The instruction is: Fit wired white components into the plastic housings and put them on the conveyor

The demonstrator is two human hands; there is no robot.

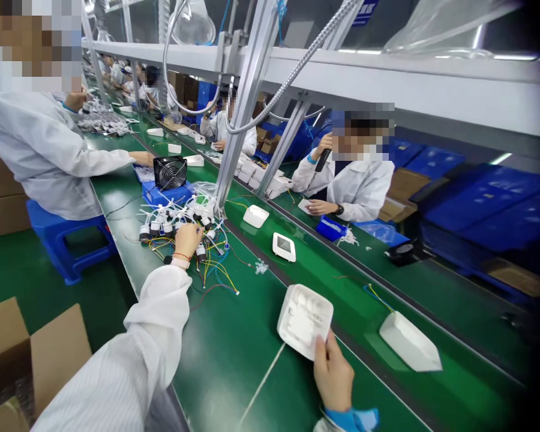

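Observation:
My right hand (335,371) grips a white plastic housing (306,321) by its lower right corner, thumb on the near rim. The housing is tilted, with its hollow inside facing me, above the green bench. Farther off to the left, my left hand (188,241) reaches into a pile of small black-and-white cylindrical parts (155,228) with white tubes and coloured wires. Its fingers are closed at the edge of the pile; what they hold is hidden. Loose yellow, red and blue wires (220,273) trail from the pile over the bench. Small clear pieces (261,267) lie to its right.
A conveyor belt (328,300) carries a white housing with wires (409,342), a unit with a screen (284,246) and another white shell (255,216). A black fan (170,173) stands on a blue box (166,193). Co-workers sit across and at left; a metal post (240,114) rises mid-bench.

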